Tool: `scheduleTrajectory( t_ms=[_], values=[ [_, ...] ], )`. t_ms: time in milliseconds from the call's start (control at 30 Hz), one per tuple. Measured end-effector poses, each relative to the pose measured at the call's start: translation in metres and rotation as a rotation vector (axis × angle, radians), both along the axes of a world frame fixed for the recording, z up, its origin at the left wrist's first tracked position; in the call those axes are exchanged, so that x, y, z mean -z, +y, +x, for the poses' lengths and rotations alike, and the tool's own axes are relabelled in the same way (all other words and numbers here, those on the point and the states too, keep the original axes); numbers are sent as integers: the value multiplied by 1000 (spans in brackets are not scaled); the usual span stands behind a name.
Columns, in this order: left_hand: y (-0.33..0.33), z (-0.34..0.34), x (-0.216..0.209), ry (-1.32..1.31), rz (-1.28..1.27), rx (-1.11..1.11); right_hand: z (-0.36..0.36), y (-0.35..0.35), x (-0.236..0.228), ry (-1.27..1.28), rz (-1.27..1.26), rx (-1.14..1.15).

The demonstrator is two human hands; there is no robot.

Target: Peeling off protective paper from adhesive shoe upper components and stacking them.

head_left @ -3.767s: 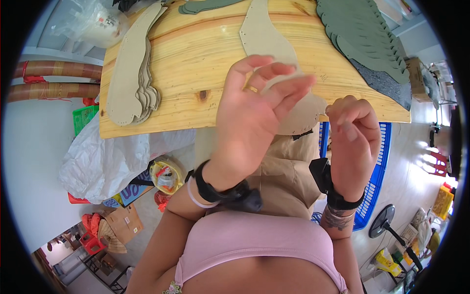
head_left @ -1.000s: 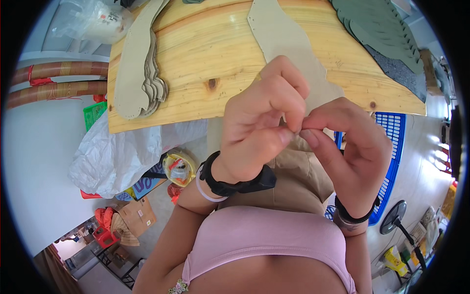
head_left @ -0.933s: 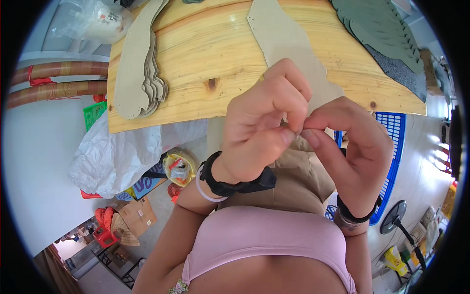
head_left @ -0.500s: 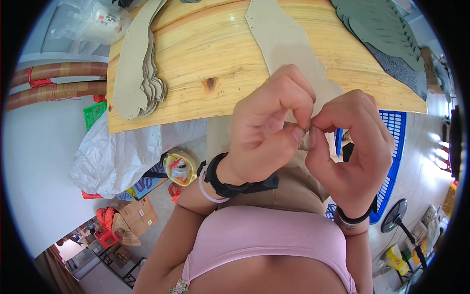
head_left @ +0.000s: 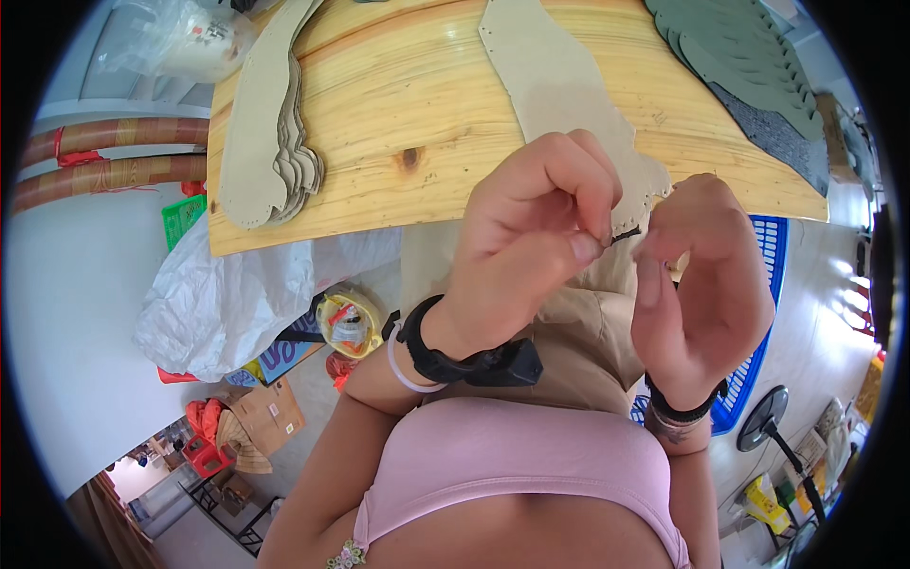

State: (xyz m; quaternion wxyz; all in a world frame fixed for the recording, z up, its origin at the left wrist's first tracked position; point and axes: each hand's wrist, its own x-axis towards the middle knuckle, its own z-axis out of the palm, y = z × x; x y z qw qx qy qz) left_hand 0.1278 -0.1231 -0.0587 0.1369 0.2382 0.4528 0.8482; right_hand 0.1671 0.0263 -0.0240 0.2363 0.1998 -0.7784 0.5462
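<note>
My left hand (head_left: 540,232) is closed, thumb and forefinger pressed together at the table's near edge. My right hand (head_left: 706,280), a little blurred, is also closed in a pinch, its fingertips now a short way from the left's. What either pinch holds is too small or hidden to make out. In the gap between them shows a short dark strip (head_left: 626,234). Just beyond the hands lies a flat beige cut piece (head_left: 559,100) with small holes along its scalloped edge. Its near end reaches the table edge, partly hidden by my hands.
On the wooden table (head_left: 408,114), a stack of similar beige pieces (head_left: 256,142) lies at the left and layered dark green pieces (head_left: 749,57) at the far right. A blue plastic basket (head_left: 773,275) stands below on the right; a white plastic bag (head_left: 227,303) hangs below on the left.
My hands, whose fingertips met before, have parted. The right hand has shifted slightly right, and the dark strip and the holed edge now show between them.
</note>
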Motion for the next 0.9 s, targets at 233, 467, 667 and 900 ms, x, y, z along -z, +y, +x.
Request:
scheduleTrajectory(
  t_ms=[233,467,667,900],
  values=[
    [-1,1,-4,8,-5,-44,4,2,-3,-194,23,19],
    [1,2,-6,25,-23,-89,1,5,-4,-74,204,62],
    [-3,3,-3,101,-48,-108,1,6,-7,12,344,142],
    [-5,3,-4,119,-129,-79,0,7,-11,48,395,134]
  ],
)
